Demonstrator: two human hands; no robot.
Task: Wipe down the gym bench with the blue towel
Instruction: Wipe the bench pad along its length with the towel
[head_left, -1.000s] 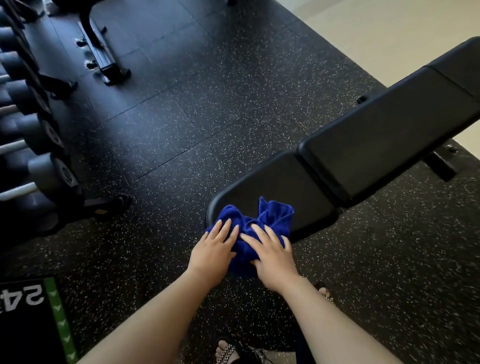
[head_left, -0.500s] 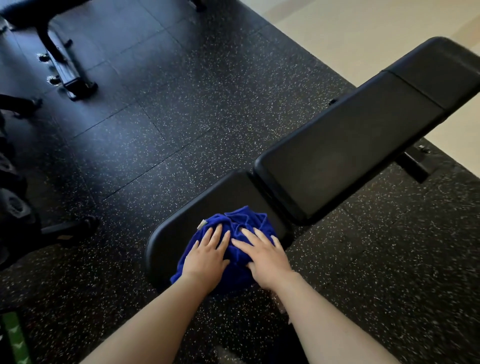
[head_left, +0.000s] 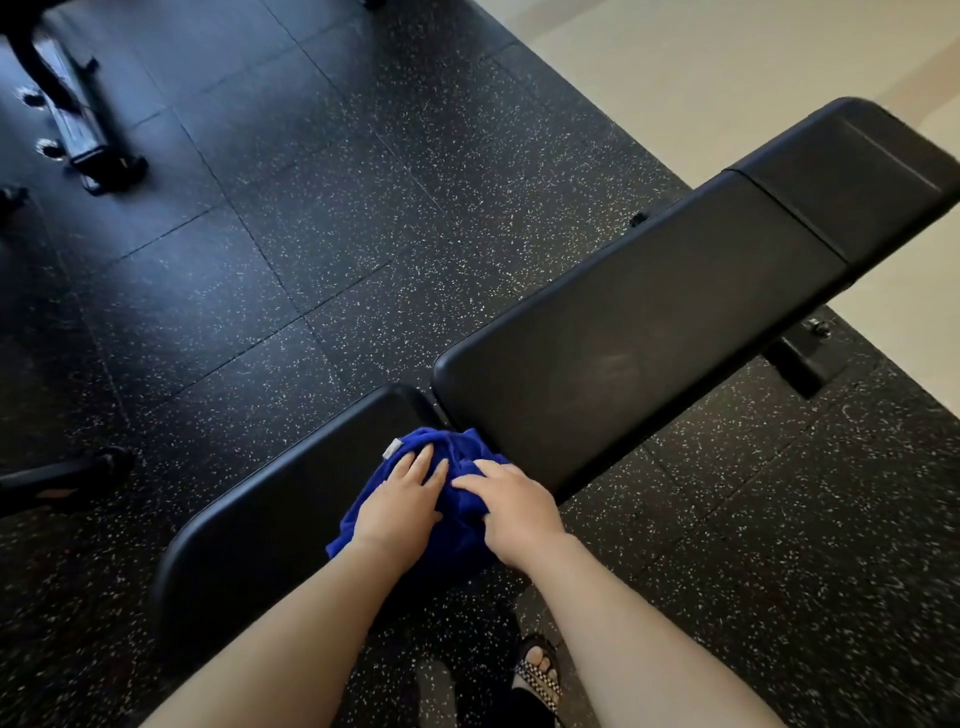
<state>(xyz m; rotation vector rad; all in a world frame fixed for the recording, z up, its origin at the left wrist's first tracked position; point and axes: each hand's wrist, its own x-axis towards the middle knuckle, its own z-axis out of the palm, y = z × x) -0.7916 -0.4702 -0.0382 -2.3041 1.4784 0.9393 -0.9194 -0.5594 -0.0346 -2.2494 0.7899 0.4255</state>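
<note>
A black padded gym bench (head_left: 649, 332) runs from lower left to upper right, a seat pad (head_left: 291, 499) close to me and a long back pad beyond it. The bunched blue towel (head_left: 457, 519) lies on the seat pad's near right end, next to the gap between the pads. My left hand (head_left: 400, 506) presses flat on the towel with straight fingers. My right hand (head_left: 511, 506) rests on the towel's right side, its fingers bent into the cloth; whether they pinch it is unclear.
Black speckled rubber tiles (head_left: 311, 218) cover the floor, meeting pale flooring (head_left: 701, 73) at the upper right. Another machine's base (head_left: 78, 124) stands at the upper left, a rack foot (head_left: 62, 473) at the left. My sandalled foot (head_left: 540, 675) stands under the bench's near edge.
Both hands have slid the towel along the seat pad from its near left end toward the back pad. The view has swung right, so the dumbbell rack has left the frame.
</note>
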